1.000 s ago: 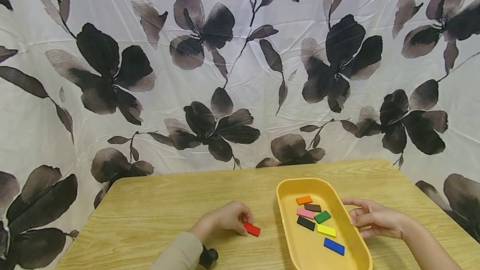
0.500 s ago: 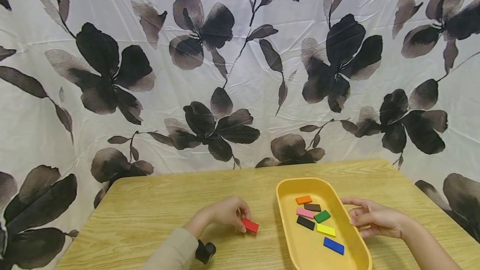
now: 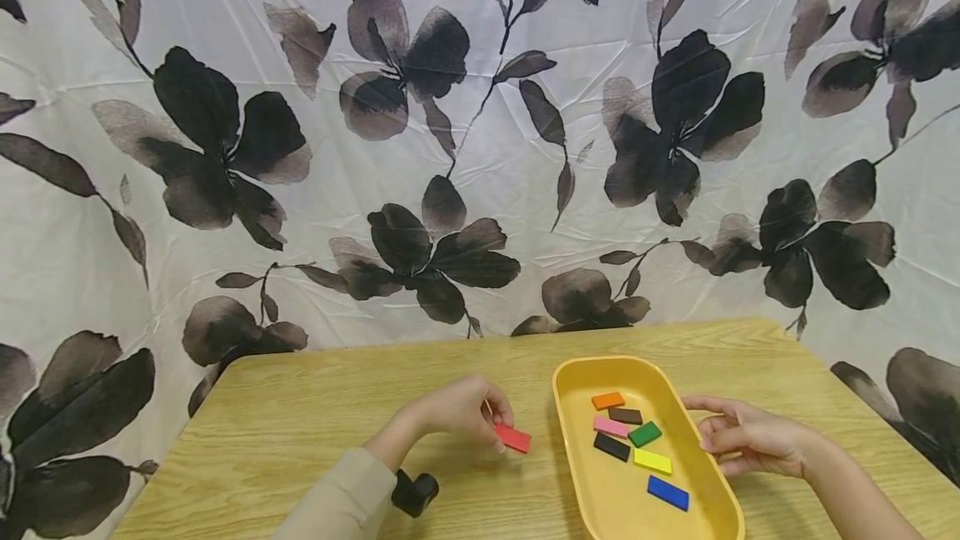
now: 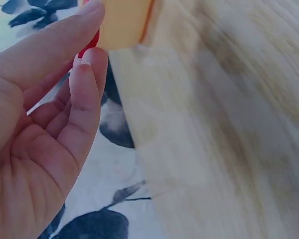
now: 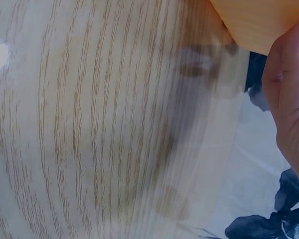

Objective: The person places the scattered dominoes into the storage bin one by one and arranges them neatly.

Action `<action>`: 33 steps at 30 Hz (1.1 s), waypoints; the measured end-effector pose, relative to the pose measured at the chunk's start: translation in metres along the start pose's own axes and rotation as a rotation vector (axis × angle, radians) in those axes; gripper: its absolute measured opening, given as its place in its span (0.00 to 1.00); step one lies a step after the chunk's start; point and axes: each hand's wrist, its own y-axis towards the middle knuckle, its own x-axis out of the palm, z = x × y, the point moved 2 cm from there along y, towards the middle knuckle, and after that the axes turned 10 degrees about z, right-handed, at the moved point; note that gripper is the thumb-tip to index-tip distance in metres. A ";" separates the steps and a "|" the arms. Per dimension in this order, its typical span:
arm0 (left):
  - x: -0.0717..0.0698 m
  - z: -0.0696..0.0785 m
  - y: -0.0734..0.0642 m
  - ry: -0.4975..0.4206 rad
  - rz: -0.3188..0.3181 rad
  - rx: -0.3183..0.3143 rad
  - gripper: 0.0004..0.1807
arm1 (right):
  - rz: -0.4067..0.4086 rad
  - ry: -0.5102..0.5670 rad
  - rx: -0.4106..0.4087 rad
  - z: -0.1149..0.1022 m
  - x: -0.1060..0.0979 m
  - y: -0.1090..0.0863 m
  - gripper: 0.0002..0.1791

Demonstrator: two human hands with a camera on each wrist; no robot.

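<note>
My left hand [image 3: 467,413] pinches a flat red domino block [image 3: 513,437] by its left end, between thumb and fingers, above the table to the left of the yellow tray [image 3: 568,448]. In the left wrist view only a sliver of the red domino block [image 4: 89,44] shows behind the thumb. My right hand [image 3: 761,438] rests against the tray's outer right side, its fingertips touching near the rim. The right wrist view catches part of the right hand [image 5: 291,84] beside the tray wall [image 5: 264,22].
Inside the tray lie several flat blocks, among them orange [image 3: 608,400], pink [image 3: 611,426], green [image 3: 645,433], black [image 3: 612,447], yellow [image 3: 652,462] and blue [image 3: 668,493]. A wood-grain table [image 3: 322,407] carries the tray. Behind it hangs a flowered cloth [image 3: 480,190].
My left hand has lifted the red domino block off the table and carried it up and slightly right, toward the tray. The right hand and tray have stayed in place.
</note>
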 end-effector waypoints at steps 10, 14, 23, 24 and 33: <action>-0.005 0.019 0.010 -0.004 0.004 -0.018 0.10 | -0.006 -0.003 -0.019 0.001 0.001 0.000 0.32; -0.004 0.027 0.016 -0.009 -0.014 0.006 0.09 | 0.001 -0.011 -0.008 0.001 0.001 -0.001 0.32; 0.000 0.050 0.031 -0.014 -0.041 0.046 0.08 | -0.007 -0.004 -0.014 0.000 0.002 0.000 0.31; 0.001 0.053 0.033 -0.014 -0.043 0.051 0.08 | -0.005 -0.001 -0.008 0.000 0.002 0.000 0.31; 0.009 0.073 0.048 0.042 -0.062 0.106 0.08 | -0.002 -0.001 0.007 0.000 0.000 0.000 0.31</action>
